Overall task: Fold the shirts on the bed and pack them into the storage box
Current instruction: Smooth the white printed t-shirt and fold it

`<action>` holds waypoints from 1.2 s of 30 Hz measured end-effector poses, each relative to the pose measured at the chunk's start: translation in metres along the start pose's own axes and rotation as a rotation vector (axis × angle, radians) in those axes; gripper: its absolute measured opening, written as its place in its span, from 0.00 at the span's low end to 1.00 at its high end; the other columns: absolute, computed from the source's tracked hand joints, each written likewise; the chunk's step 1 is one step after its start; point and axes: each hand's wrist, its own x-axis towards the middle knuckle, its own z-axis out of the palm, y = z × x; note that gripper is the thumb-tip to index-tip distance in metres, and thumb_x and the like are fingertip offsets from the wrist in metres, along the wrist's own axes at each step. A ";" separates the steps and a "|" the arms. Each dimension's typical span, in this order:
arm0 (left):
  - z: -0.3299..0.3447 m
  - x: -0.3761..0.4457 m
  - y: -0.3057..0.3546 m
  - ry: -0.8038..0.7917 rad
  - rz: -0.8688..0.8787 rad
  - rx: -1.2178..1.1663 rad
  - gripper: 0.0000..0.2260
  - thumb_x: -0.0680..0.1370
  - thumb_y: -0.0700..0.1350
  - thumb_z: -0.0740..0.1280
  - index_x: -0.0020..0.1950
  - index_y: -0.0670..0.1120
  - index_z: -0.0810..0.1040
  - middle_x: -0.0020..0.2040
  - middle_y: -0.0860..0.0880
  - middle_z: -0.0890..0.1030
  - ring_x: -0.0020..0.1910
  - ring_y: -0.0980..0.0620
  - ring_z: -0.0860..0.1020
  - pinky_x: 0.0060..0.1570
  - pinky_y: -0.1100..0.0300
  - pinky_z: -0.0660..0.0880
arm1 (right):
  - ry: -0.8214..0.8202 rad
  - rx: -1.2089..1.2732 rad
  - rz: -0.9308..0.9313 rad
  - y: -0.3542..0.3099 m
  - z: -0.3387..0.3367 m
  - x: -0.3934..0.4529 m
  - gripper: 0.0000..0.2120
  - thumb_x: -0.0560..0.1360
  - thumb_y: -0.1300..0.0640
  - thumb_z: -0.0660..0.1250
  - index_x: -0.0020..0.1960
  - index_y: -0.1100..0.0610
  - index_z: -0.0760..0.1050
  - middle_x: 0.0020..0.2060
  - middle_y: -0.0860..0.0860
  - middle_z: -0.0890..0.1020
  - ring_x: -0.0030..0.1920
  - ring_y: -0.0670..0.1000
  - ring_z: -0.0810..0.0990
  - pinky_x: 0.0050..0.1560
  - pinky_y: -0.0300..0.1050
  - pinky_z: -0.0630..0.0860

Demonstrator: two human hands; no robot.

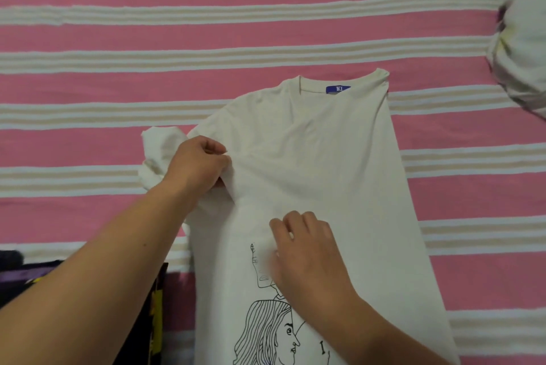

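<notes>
A cream T-shirt (319, 151) with a black line drawing and a blue neck label lies flat on the pink striped bed (206, 36), collar away from me. Its right side is folded in along a straight edge. My left hand (196, 166) pinches the cloth at the left shoulder, where the sleeve (156, 151) bunches out to the left. My right hand (307, 249) presses curled fingers on the shirt's chest, just above the drawing. No storage box is in view.
A dark garment with yellow print (153, 314) lies at the lower left, beside the shirt. A white and grey patterned pillow or bundle (520, 48) sits at the right edge. Bare bedspread stretches across the far half.
</notes>
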 end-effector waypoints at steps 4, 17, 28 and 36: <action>0.002 -0.006 0.005 0.027 0.033 0.142 0.05 0.77 0.37 0.68 0.51 0.45 0.78 0.45 0.46 0.81 0.38 0.47 0.80 0.32 0.59 0.75 | -0.009 -0.028 -0.073 -0.007 0.005 0.006 0.12 0.69 0.56 0.72 0.46 0.53 0.69 0.39 0.50 0.71 0.40 0.55 0.70 0.39 0.50 0.67; 0.129 -0.009 0.125 -0.286 0.607 0.766 0.17 0.82 0.47 0.64 0.71 0.48 0.75 0.64 0.46 0.78 0.62 0.45 0.77 0.64 0.51 0.74 | 0.153 1.337 1.241 0.113 -0.069 -0.015 0.06 0.79 0.65 0.64 0.44 0.58 0.74 0.34 0.56 0.80 0.35 0.56 0.84 0.43 0.58 0.82; 0.197 0.017 0.130 -0.304 0.607 0.877 0.05 0.78 0.54 0.70 0.50 0.56 0.77 0.44 0.59 0.77 0.53 0.49 0.77 0.60 0.49 0.71 | 0.141 1.310 1.277 0.143 -0.060 -0.010 0.10 0.81 0.60 0.65 0.43 0.62 0.77 0.33 0.61 0.84 0.33 0.59 0.86 0.36 0.55 0.84; 0.208 -0.005 0.116 -0.067 0.718 0.977 0.13 0.82 0.52 0.62 0.65 0.51 0.76 0.63 0.46 0.75 0.65 0.41 0.71 0.61 0.46 0.65 | 0.210 1.113 1.209 0.143 -0.061 -0.019 0.08 0.81 0.57 0.65 0.43 0.57 0.75 0.27 0.53 0.81 0.26 0.52 0.83 0.33 0.59 0.82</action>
